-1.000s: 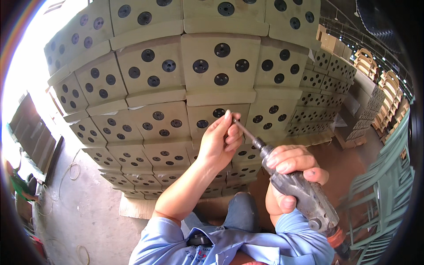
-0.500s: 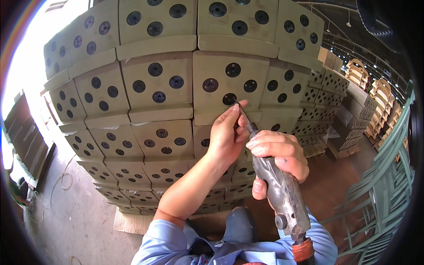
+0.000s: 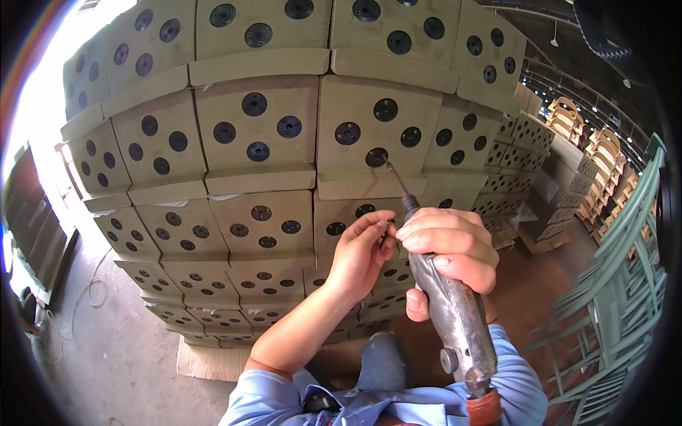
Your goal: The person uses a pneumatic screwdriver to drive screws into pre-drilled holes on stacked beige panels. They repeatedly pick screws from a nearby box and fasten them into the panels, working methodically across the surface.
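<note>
My right hand [image 3: 451, 245] is wrapped round a worn metal air screwdriver [image 3: 455, 312], an orange-red fitting at its lower end. Its long thin bit [image 3: 398, 177] points up and forward. The tip meets the edge of the lowest black round disc [image 3: 376, 157] on the front of a beige-green box-shaped panel [image 3: 362, 92]; a screw there is too small to make out. Below that, my left hand [image 3: 361, 252] is held in front of the lower panel, thumb and fingers curled together. Something small and dark shows between the fingers, its kind unclear.
Similar panels, each with several black discs, form a tall stack on a cardboard-coloured base [image 3: 206, 358]. Green metal frames [image 3: 604, 312] lean at the right. Wooden chair parts [image 3: 604, 163] stand behind them. A pale hose [image 3: 92, 291] lies on the floor at left.
My left hand has come away from the bit and moved down. The screwdriver remains in my right hand with its tip at the same disc. The view has shifted slightly.
</note>
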### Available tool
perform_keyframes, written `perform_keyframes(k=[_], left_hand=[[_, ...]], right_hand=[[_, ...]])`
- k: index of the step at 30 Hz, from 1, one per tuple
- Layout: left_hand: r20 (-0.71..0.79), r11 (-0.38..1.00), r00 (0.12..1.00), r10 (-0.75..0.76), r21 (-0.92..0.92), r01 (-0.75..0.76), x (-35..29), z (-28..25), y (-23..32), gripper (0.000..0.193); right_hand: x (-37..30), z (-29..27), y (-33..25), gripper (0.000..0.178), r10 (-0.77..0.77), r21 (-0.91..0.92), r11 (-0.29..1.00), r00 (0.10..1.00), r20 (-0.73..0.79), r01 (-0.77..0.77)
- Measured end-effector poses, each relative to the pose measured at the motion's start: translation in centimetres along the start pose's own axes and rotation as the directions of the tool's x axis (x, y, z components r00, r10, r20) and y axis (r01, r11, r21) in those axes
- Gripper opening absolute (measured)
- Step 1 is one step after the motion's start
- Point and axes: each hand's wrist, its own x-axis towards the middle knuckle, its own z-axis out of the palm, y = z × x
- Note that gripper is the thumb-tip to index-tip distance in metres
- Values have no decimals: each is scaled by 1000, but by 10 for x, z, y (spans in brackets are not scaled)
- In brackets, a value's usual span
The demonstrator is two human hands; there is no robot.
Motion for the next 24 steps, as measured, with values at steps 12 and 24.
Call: perform_keyframes(k=[12,24], left_hand=[[-105,1000,994,11,-13,-12,-20,-42,-21,19],[-145,997,987,75,10,-74,-33,-57,-9,20]], right_hand=[[-7,11,28,48,-63,17,998,997,-52,64],[-5,9,32,52,-78,18,997,996,-30,79]])
